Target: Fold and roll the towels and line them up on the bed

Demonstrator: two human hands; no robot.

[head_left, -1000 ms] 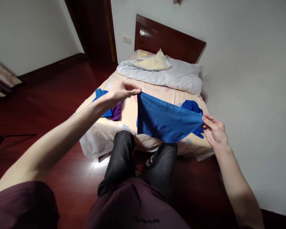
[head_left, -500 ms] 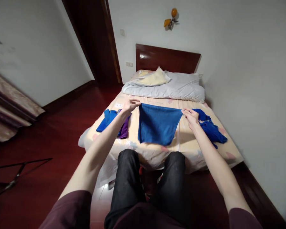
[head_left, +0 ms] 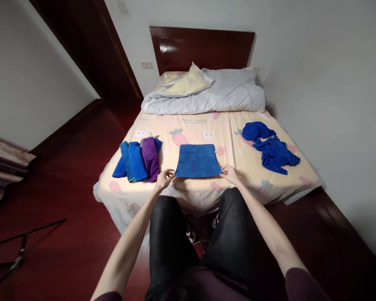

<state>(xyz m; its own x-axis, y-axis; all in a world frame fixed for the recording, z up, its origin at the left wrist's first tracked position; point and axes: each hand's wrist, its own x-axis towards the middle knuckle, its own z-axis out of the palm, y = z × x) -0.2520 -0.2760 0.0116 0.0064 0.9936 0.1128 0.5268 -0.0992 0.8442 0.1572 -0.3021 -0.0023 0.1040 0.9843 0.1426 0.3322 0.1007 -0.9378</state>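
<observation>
A blue towel (head_left: pixel 198 161) is spread out on the bed in front of me, its near edge pulled straight between my hands. My left hand (head_left: pixel 165 179) pinches its near left corner. At the near right corner, the fingers of my right hand (head_left: pixel 231 174) are closed on the cloth. Left of it lies a group of rolled or folded towels, blue ones (head_left: pixel 137 161) and a purple one (head_left: pixel 150 156). Over on the right, crumpled blue towels (head_left: pixel 274 152) sit in a loose heap.
The bed (head_left: pixel 203 127) has a patterned cream sheet. A grey quilt (head_left: pixel 235 92) and a pale yellow pillow (head_left: pixel 189 81) lie by the wooden headboard (head_left: pixel 203 48). A thin black metal frame (head_left: pixel 21 246) stands on the floor at left.
The towel, held up by its far edge before, now lies flat, with my hands lowered toward me at its near corners. My view has tilted down, showing more of both towel groups.
</observation>
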